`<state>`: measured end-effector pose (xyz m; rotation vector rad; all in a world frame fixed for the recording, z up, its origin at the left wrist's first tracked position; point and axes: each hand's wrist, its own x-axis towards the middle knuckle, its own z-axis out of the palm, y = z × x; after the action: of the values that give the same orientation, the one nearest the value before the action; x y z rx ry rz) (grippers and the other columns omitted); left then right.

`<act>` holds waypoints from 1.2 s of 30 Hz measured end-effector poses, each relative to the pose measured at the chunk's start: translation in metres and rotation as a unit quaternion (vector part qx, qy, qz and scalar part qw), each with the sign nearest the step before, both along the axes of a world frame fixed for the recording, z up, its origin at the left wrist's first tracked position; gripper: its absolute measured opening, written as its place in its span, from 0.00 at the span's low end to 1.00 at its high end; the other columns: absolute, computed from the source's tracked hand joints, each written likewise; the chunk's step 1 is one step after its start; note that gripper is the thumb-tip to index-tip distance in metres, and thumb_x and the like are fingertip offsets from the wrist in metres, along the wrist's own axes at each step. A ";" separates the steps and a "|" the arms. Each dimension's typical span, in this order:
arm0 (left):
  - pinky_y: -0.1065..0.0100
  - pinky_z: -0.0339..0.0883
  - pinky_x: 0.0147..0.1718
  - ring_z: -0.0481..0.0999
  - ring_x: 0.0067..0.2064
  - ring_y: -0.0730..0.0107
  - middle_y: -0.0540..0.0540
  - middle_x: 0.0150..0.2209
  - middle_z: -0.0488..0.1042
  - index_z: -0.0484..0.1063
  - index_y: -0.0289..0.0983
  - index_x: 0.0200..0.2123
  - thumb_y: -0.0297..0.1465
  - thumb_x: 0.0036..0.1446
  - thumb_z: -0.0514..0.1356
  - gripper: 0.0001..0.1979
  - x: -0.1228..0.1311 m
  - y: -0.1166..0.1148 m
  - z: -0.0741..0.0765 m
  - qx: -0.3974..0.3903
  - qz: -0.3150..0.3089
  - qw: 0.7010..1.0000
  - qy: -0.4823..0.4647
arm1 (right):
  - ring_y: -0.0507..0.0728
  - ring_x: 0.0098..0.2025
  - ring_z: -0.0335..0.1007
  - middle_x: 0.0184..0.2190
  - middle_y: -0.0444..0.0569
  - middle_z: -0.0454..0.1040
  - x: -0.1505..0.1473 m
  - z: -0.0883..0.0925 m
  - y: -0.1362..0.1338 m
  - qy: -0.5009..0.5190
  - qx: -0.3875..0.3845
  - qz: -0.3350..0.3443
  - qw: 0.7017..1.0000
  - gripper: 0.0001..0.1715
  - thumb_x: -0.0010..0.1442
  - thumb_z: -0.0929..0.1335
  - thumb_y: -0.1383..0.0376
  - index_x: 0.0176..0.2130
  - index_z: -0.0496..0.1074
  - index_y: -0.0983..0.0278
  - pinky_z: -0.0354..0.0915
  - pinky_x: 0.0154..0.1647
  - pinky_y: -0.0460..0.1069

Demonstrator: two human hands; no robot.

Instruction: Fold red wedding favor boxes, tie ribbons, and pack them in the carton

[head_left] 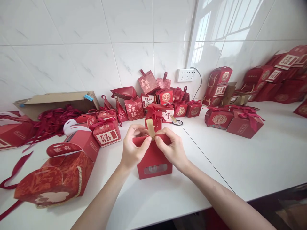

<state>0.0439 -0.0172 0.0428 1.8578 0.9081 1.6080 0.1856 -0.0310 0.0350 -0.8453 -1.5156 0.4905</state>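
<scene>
A red gift box (155,157) stands upright on the white table in front of me, with a clear oblong window low on its face. From its top edge rises a gold ribbon (150,127). My left hand (136,147) pinches the box's top edge just left of the ribbon's base, thumb in front and fingers behind. On the other side, my right hand (172,147) grips the same edge, its thumb close to the ribbon. The fingertips behind the box are partly hidden. Right behind it stands a small red box with a bow (157,116).
Several decorated red boxes (134,109) crowd the back by the tiled wall. A large patterned box with a rope handle (57,174) lies at left, near a cardboard carton (59,98) of dark red ribbons (57,123). At right are beribboned boxes (242,123) and a power strip (185,75).
</scene>
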 end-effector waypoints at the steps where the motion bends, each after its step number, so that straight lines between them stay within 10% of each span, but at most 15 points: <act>1: 0.68 0.71 0.36 0.76 0.36 0.67 0.49 0.31 0.73 0.64 0.39 0.37 0.30 0.50 0.62 0.11 0.000 0.000 0.000 0.005 0.000 1.000 0.000 | 0.52 0.30 0.67 0.27 0.43 0.71 0.000 0.000 0.000 0.000 0.002 -0.001 1.000 0.07 0.57 0.63 0.68 0.28 0.68 0.62 0.64 0.34 0.47; 36: 0.68 0.70 0.34 0.74 0.31 0.70 0.52 0.27 0.71 0.63 0.39 0.36 0.30 0.49 0.62 0.11 0.002 -0.002 0.002 0.028 0.026 0.999 0.010 | 0.52 0.30 0.66 0.28 0.45 0.70 0.008 -0.004 0.004 -0.051 0.037 0.009 0.998 0.12 0.64 0.60 0.65 0.30 0.68 0.62 0.63 0.32 0.47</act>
<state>0.0461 -0.0190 0.0443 1.9057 0.9367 1.6646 0.1935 -0.0273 0.0311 -0.8099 -1.6264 0.4068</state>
